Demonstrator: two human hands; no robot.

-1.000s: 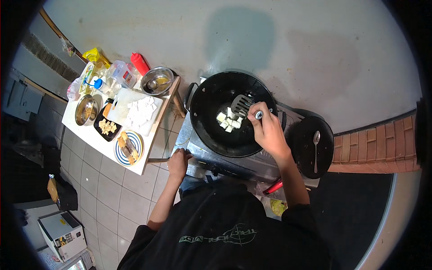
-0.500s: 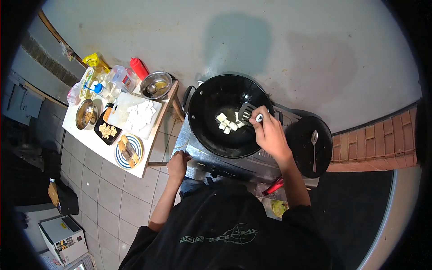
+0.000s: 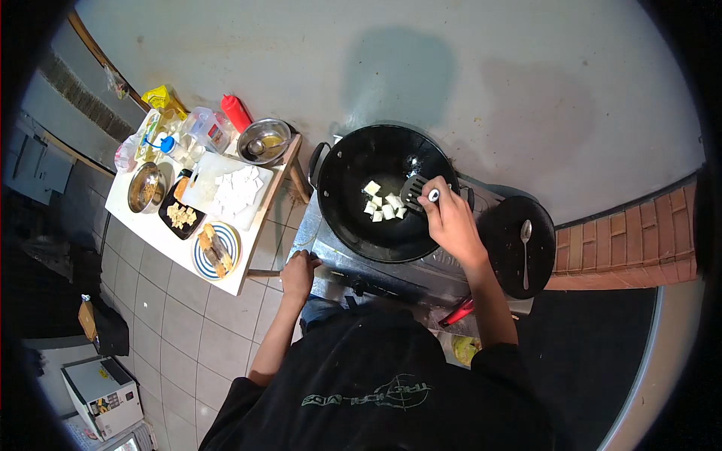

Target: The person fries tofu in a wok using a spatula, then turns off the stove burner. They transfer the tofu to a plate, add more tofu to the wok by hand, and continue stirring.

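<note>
My right hand (image 3: pixel 453 225) is wrapped round the handle of a black slotted spatula (image 3: pixel 413 191). The spatula's head is inside a large black wok (image 3: pixel 353 229), close beside several white cubes (image 3: pixel 388 206) that look like tofu. A little oil glistens at the wok's bottom. My left hand (image 3: pixel 299 273) is at the front left corner of the metal stove (image 3: pixel 323 259), with its fingers curled in. Whether those fingers grip anything is hidden.
On the left, a white table (image 3: pixel 173 252) bears a cutting board (image 3: pixel 201 192) with white pieces, a metal bowl (image 3: pixel 263 141), a striped plate (image 3: pixel 197 259), a black tray (image 3: pixel 179 231) and a red squeeze bottle (image 3: pixel 236 113). A spoon (image 3: pixel 526 255) lies on a round black surface (image 3: pixel 496 240) at right.
The white cubes have shifted in the wok, and one sits apart toward the far side. The spatula has moved slightly right. My left hand stays in place.
</note>
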